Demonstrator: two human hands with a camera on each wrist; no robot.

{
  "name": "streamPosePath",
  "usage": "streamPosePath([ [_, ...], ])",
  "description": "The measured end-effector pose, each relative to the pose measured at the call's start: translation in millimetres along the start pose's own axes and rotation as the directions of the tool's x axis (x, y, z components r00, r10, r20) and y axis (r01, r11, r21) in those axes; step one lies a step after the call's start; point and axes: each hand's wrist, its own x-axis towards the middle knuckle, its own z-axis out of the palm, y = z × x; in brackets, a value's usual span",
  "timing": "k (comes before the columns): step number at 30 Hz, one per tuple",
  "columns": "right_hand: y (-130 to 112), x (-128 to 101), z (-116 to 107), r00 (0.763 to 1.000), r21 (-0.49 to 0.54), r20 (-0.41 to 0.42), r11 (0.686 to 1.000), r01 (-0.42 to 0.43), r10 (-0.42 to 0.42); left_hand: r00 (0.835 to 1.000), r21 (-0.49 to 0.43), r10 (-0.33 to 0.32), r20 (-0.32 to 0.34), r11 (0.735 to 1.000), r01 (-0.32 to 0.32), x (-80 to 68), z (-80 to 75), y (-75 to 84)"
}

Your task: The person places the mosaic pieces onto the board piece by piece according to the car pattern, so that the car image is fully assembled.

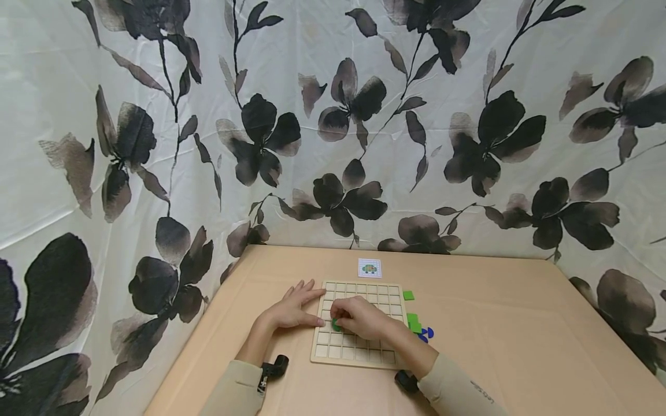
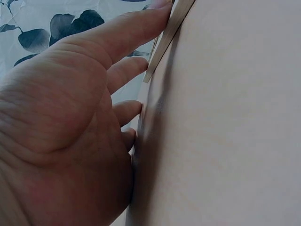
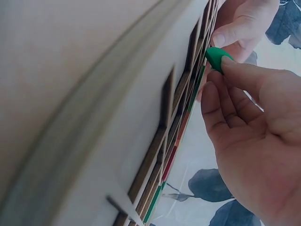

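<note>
Head view shows your left hand [image 1: 291,309], fingers spread, touching the left edge of the pale wooden gridded board [image 1: 343,353], probably steadying it, while your right hand [image 1: 362,319] pinches a small rounded green piece [image 3: 215,57] at the board's left part, apparently for fine control.

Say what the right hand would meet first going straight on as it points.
Likely the thumb of the left hand, at the edge of the board. Depth is unclear: the green piece in the right hand could touch the board first.
</note>
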Motion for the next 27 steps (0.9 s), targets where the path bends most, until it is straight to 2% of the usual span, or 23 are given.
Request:
streamPosePath([
  [5, -1.2, -0.2, -2.8, 1.000, -0.010, 0.003, 1.000, 0.009, -0.009, 1.000, 0.004, -0.006, 0.000, 1.000, 0.006, 0.9, 0.8, 0.3],
  [15, 3.3, -0.8, -3.8, 1.000, -0.121, 0.003, 0.993, 0.008, -0.007, 1.000, 0.012, -0.007, -0.003, 1.000, 0.007, 2.4, 1.2, 1.9],
  [27, 1.1, -1.5, -6.6, 1.000, -0.280, -0.020, 0.960, 0.000, -0.005, 1.000, 0.007, -0.015, -0.008, 1.000, 0.015, 3.9, 2.7, 3.1],
])
